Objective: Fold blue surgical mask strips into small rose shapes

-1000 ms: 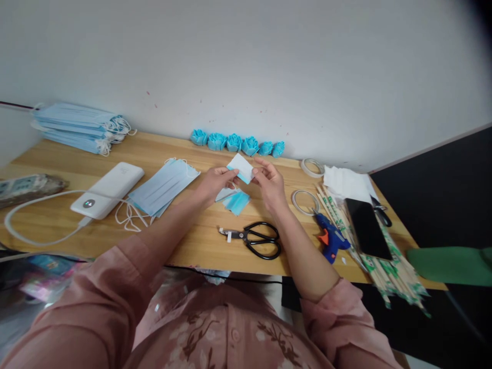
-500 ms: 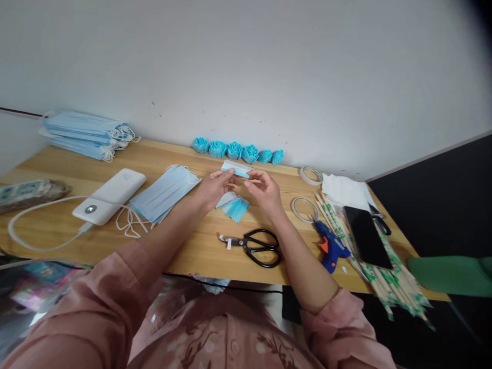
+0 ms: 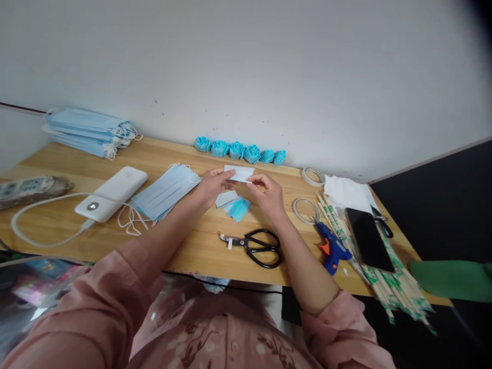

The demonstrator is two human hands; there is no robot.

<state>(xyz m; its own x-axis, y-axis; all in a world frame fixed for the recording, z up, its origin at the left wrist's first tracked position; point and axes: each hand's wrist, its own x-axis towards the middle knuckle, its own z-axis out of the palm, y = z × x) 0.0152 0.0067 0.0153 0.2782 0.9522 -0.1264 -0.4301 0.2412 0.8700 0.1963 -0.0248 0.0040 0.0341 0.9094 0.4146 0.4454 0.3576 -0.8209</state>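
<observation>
Between the earlier frame and this one, the held piece (image 3: 240,174) turns: its blue lower strip leaves view and a nearly all-white face shows. Left hand (image 3: 215,185): fingers clamped on the piece's left end, thumb in front; the fingertips behind are hidden. Right hand (image 3: 268,193): thumb and forefinger closed at the lower right corner; their exact contact is hard to make out. The piece is raised above the surface (image 3: 200,251), between both hands.

Directly below lie a white cut piece (image 3: 227,198) and blue cut pieces (image 3: 238,208), overlapping; their count is unclear. Nearer the body, black-handled scissors (image 3: 251,248) lie flat, with a white scrap (image 3: 229,243) at the blades. Beyond the hands, six blue rosettes (image 3: 237,150) stand in a row near the wall.

To the left, the forearm partly covers a small stack of masks (image 3: 165,189). Beside it lies a white power bank (image 3: 111,193). At the left edge, a plastic-wrapped object (image 3: 28,190) is cut off.

To the right, a blue glue gun (image 3: 332,248) lies beside wooden sticks (image 3: 384,287), partly hidden by a phone (image 3: 369,238). A green object (image 3: 449,279) is cut off at the right edge.
</observation>
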